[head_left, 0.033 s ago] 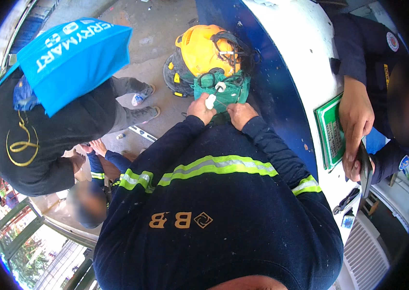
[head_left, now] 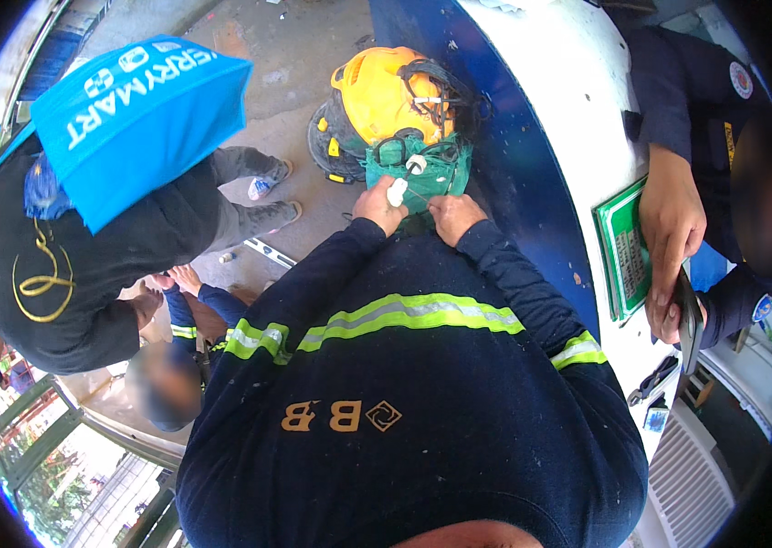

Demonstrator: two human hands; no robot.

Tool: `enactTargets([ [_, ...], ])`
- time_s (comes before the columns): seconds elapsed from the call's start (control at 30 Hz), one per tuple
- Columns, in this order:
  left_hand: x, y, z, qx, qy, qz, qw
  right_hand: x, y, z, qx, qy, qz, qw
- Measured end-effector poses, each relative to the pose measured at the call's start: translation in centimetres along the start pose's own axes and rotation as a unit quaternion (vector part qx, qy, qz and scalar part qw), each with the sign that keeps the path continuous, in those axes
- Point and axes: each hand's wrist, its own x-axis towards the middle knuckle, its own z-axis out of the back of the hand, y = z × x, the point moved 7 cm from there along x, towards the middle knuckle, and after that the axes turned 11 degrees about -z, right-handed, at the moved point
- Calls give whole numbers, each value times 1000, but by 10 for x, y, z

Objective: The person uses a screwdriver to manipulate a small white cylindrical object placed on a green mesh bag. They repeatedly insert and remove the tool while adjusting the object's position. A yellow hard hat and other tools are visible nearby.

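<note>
My left hand (head_left: 380, 206) is closed around a small white plastic piece (head_left: 397, 191), which sticks up past its thumb; its exact kind I cannot make out. A thin wire-like strand (head_left: 416, 195) runs from beside that piece to my right hand (head_left: 456, 218), whose fingers are pinched on its end. Just beyond both hands lies a green mesh sack (head_left: 445, 169), and a round white fitting with a dark centre (head_left: 416, 164) shows against it. Behind the sack rests a yellow hard hat (head_left: 381, 87) with dark straps and cords on it.
A dark bag with yellow patches (head_left: 333, 146) lies beside the hard hat. A blue panel (head_left: 504, 173) and white counter (head_left: 577, 91) curve along the right. There a person's hand (head_left: 673, 215) rests on a green booklet (head_left: 619, 251). A person carrying a blue bag (head_left: 144, 114) bends at left, near a level (head_left: 272, 253).
The blue bag and the bent person at left have shifted slightly. My hands look the same.
</note>
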Motion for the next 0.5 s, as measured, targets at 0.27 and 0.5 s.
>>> enactTargets([
  [0.27,11,-5,-1,31,22,18,999,7,0,0,-42,-37,12,998],
  [0.5,4,3,-5,39,10,-13,999,7,7,-2,-66,-17,46,997],
])
